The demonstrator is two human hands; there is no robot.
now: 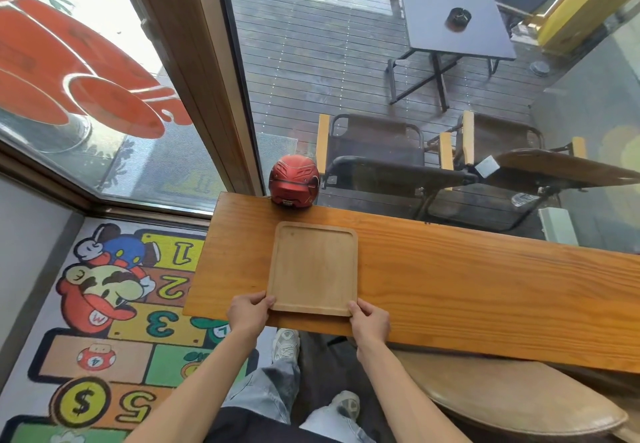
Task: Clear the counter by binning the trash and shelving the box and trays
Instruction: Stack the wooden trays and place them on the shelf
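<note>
Tray (313, 267) on counter (450, 290), helmet (294, 182) behind it.

Fingers (268, 303) curl under the tray (313, 267), hidden.

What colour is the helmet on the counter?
Red helmet, with dark trim; seen in the head view.

The tray (313, 267) is pale wood, smooth and matt, its grain faint; the surface (450, 290) beneath it is darker orange wood with bold grain and a light sheen; the helmet (294, 182) looks like hard glossy red plastic; the floor mat (114, 304) is printed pile cloth, matt and rough.
</note>
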